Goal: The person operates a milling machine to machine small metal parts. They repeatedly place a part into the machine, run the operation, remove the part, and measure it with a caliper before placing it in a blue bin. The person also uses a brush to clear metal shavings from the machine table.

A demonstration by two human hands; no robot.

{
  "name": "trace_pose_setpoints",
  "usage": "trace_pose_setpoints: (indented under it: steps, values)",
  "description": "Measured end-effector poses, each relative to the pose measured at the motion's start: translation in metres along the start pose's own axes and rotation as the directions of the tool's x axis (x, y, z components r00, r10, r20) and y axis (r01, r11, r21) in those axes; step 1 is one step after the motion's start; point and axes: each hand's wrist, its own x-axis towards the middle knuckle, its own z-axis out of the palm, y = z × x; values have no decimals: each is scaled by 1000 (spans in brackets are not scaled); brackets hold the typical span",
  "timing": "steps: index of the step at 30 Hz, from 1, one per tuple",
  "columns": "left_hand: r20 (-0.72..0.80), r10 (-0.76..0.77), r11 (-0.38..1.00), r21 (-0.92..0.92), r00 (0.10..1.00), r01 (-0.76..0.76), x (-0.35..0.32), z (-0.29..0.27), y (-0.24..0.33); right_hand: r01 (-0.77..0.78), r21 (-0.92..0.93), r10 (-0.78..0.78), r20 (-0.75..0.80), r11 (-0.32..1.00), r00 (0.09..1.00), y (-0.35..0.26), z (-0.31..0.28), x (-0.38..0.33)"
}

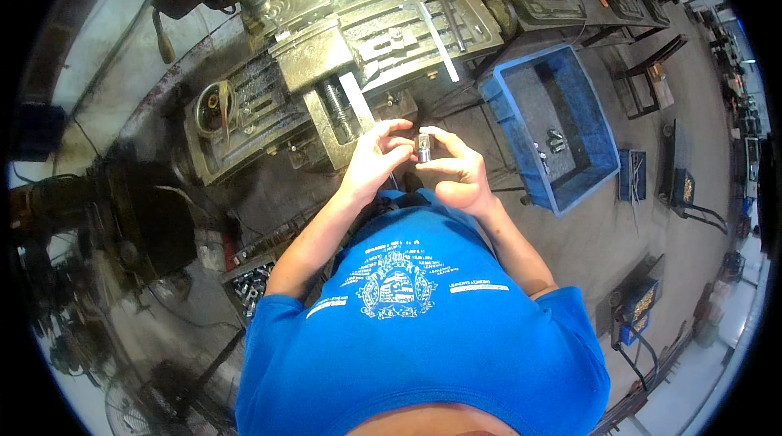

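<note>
A small, shiny metal part point(423, 148) sits in front of the person's torso, held up by the right hand point(466, 173). Its long axis runs roughly up and down the view, one end pointing away from the body toward the machine and the other back toward the blue shirt point(423, 363). A dark spot shows near the far end; whether it is a hole is too small to tell. The right fingers are parted just enough to span the part, index at the far end and thumb at the near one, a grip that seems chosen to leave the side uncovered.

The left hand point(371, 162) is just beside it, fingers bent and thumb close to them; I cannot tell whether they touch the part or hold anything.

Beyond the hands, a vise point(314, 57) is mounted on the machine's slotted surface point(257, 106), presumably to clamp work there. A wrench point(446, 16) and a pale flat bar point(438, 41) lie to its right, likely for easy reach. Farther right, a blue bin point(510, 122) holds metal pieces point(556, 141), apparently keeping them together.
</note>
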Motion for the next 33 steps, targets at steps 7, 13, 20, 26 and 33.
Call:
trace_pose_setpoints:
  steps: [7, 13, 20, 26, 33]
  values:
    - [49, 33, 999, -37, 998, -31, -11, -1, -7, -20, -5, 20, -1, 1000, 1000, -5, 9, -3]
    - [84, 24, 991, -131, 996, -13, -14, -7, -7, -32, 205, 30, 11, 978, 999, -9, 15, 0]
    - [110, -15, 954, -297, 994, 47, -13, -11, 0, -34, 232, 25, 45, 972, 999, -9, 14, 11]
    - [154, 8, 937, -346, 988, 46, 3, -20, -6, 65, -102, -61, 41, 993, 997, -26, 5, 24]
    - [1, 71, 921, -384, 998, -65, 31, -9, 1, 355, -404, -268, 256, 843, 929, -17, -25, 60]
